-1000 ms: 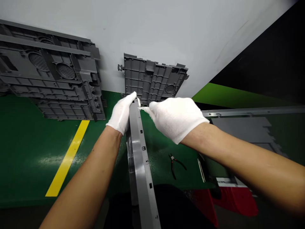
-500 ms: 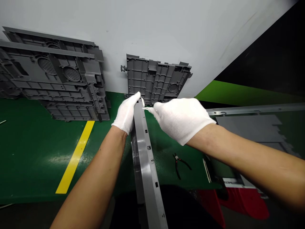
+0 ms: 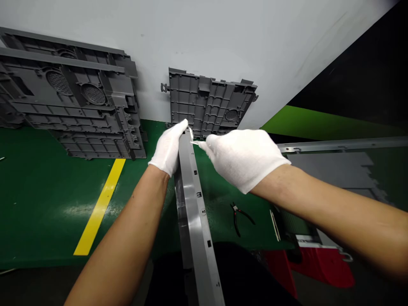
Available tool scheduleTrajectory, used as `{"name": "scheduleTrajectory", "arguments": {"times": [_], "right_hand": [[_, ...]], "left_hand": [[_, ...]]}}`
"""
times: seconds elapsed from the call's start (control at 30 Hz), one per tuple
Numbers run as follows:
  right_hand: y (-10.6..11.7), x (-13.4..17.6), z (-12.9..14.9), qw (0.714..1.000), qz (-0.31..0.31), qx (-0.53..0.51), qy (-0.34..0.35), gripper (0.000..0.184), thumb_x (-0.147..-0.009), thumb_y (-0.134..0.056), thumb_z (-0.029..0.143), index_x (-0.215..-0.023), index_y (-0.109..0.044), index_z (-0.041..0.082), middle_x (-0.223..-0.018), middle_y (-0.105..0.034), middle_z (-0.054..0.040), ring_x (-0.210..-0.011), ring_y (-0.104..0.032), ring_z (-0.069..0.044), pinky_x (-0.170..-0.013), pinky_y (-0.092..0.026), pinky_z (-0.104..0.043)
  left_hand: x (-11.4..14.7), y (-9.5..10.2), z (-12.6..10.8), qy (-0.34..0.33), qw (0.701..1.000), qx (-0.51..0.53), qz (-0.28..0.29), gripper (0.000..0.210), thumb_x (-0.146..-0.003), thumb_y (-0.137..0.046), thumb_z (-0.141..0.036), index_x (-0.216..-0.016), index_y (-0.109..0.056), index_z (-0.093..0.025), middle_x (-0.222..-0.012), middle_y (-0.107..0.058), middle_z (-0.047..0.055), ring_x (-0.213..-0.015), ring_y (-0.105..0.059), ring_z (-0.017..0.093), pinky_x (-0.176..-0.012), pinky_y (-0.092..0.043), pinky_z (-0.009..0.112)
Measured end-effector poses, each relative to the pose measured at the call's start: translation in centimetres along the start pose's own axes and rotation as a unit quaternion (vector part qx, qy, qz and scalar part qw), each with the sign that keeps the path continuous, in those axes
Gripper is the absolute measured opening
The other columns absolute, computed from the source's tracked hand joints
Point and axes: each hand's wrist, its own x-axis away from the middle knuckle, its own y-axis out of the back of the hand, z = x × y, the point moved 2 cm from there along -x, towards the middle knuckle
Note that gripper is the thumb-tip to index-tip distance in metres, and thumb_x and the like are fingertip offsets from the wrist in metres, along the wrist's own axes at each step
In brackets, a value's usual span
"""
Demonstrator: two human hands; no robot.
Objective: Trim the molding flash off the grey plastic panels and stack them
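Note:
A long grey plastic panel (image 3: 193, 199) stands on edge before me, its narrow side with small slots facing up. My left hand (image 3: 168, 146), in a white glove, is closed around the panel's far end, with the thumb on top. In my gloved right hand (image 3: 244, 157) is a small knife with a thin blade (image 3: 195, 143); the handle is hidden in the closed fingers. The blade's tip meets the panel's right edge near the far end. Some white fingertips of the left hand show just beyond the blade.
Ribbed grey panels (image 3: 79, 93) lean on the white wall at left, and another ribbed panel (image 3: 207, 102) leans ahead. Side cutters (image 3: 236, 216) lie on the green table (image 3: 47, 204) right of my panel. Yellow tape (image 3: 100, 208) crosses the table. Red plastic (image 3: 325, 265) shows below right.
The view has shifted slightly, so the scene sits a little higher. Both hands keep their grip, and the blade stays at the panel's far right edge.

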Motion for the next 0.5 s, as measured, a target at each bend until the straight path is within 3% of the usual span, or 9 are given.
{"name": "scheduleTrajectory", "arguments": {"times": [0.33, 0.43, 0.5], "right_hand": [[-0.58, 0.09, -0.12, 0.998, -0.023, -0.053, 0.002, 0.061, -0.108, -0.033, 0.050, -0.091, -0.072, 0.008, -0.096, -0.077, -0.0148, -0.105, -0.071, -0.028, -0.081, -0.051, -0.037], [-0.41, 0.15, -0.13, 0.997, -0.009, -0.070, 0.000, 0.064, -0.109, -0.026, 0.049, -0.092, -0.072, 0.007, -0.092, -0.077, -0.0152, -0.103, -0.072, -0.026, -0.079, -0.049, -0.036], [-0.13, 0.20, -0.09, 0.998, 0.009, -0.054, -0.005, 0.058, -0.108, -0.033, 0.049, -0.095, -0.073, 0.009, -0.091, -0.077, -0.0156, -0.099, -0.073, -0.026, -0.078, -0.050, -0.036]], "left_hand": [[-0.11, 0.02, 0.11, -0.004, 1.000, -0.008, 0.011, 0.036, -0.088, -0.066, -0.047, -0.066, -0.056, -0.019, -0.064, -0.059, 0.003, -0.055, -0.056, 0.015, -0.054, -0.046, 0.028], [-0.21, 0.02, 0.13, -0.013, 1.000, -0.014, 0.017, 0.036, -0.087, -0.067, -0.047, -0.066, -0.056, -0.019, -0.063, -0.059, 0.002, -0.056, -0.056, 0.015, -0.055, -0.045, 0.028], [-0.22, 0.00, 0.13, -0.012, 1.000, -0.015, 0.013, 0.036, -0.087, -0.067, -0.047, -0.066, -0.056, -0.019, -0.063, -0.059, 0.002, -0.055, -0.056, 0.015, -0.055, -0.045, 0.029]]}}
